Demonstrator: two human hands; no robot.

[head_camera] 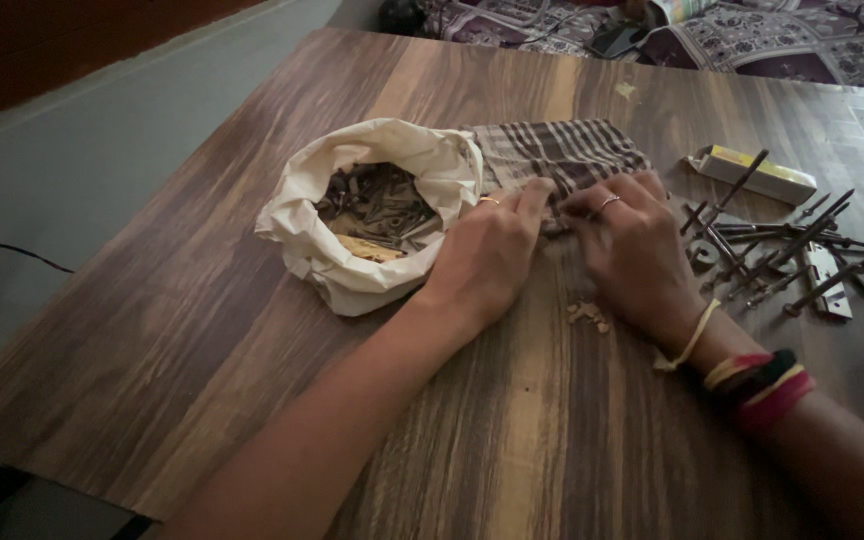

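Fingertips of both hands meet at the near edge of the checked cloth [560,152]. Your left hand [487,258] lies palm down, fingers curled together and pressing on something small and dark at that hem; whether it is pinched or only pinned under the tips, you cannot tell. Your right hand [634,245] sits just beside it, fingers bent and drawn together on the same spot, its grip likewise too hidden to call. Each hand wears a ring; the right wrist carries bands and thread.

Cloth lies flat on the worktop [252,330], its left side tucked against the cream cloth bag [372,215]. Bag stands open, rim rolled down, full of dark metal bits with a pale piece among them. Your left thumb side is just beside the bag's wall.

Small pale crumbs [589,314] lie on the worktop between your wrists.

To the right of your right hand, a loose heap of long dark bolts [782,250] spreads toward the right border of the view, close to your knuckles. Beyond the heap lies a small yellow-and-white box [752,172], tilted.

Open room: bare wood runs wide in front of the bag down to the worktop's near-left edge, and along the far side behind the cloth. Left edge drops to grey floor [72,170]; patterned bedding [752,35] lies past the far edge.
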